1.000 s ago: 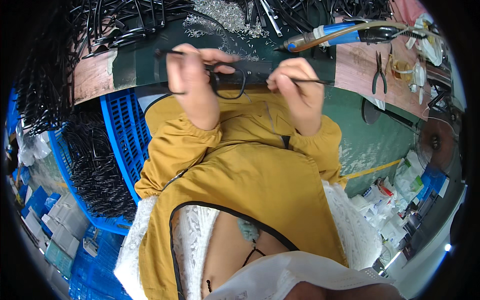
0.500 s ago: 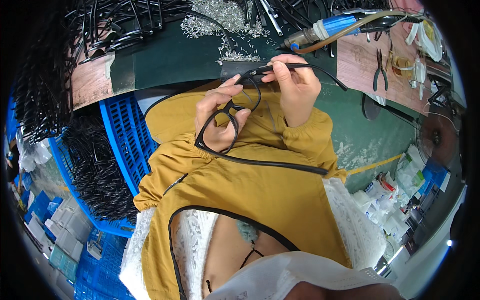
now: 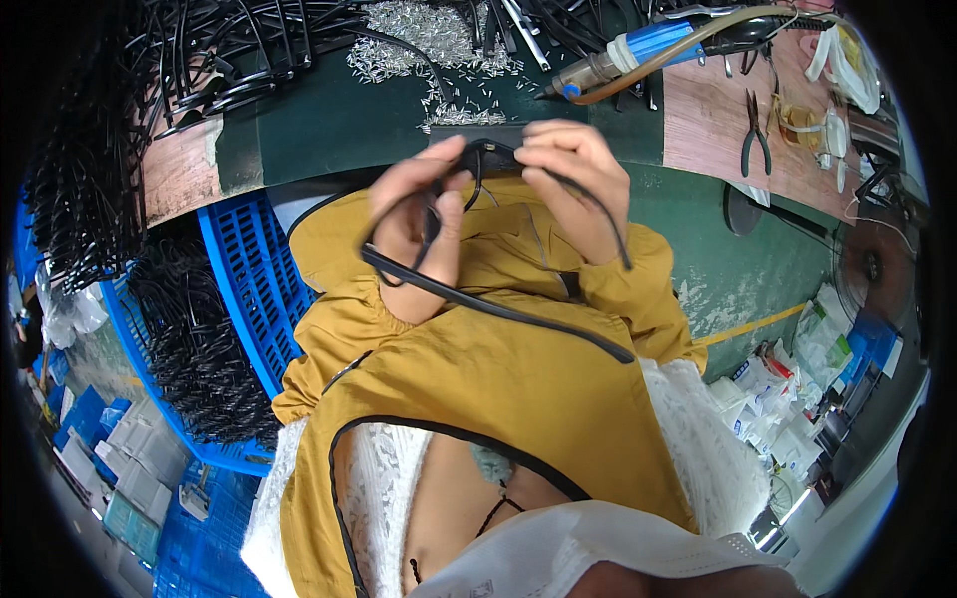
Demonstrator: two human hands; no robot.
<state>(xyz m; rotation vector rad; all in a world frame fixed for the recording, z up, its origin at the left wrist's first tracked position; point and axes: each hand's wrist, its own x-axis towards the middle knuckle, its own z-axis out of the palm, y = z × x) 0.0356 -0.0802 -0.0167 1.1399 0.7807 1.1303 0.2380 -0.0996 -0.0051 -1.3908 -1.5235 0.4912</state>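
- Left hand [image 3: 424,204]: grip pinching the black eyeglass frame [image 3: 439,269] at the front, above the lap, just before the bench [image 3: 329,125] edge.
- Right hand [image 3: 568,179]: grip pinched on the frame's hinge end; best kept close to the joint for steady, gentle pressure.
- Blue screwdriver [image 3: 618,60] lies near on the bench.

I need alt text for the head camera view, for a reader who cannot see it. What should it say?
Seen from above, a person in a mustard jacket holds a black eyeglass frame in both hands, left hand and right hand, at the edge of a green workbench. Small metal pins, a blue-handled tool and pliers lie on the bench; a blue crate of black frames stands to the left.
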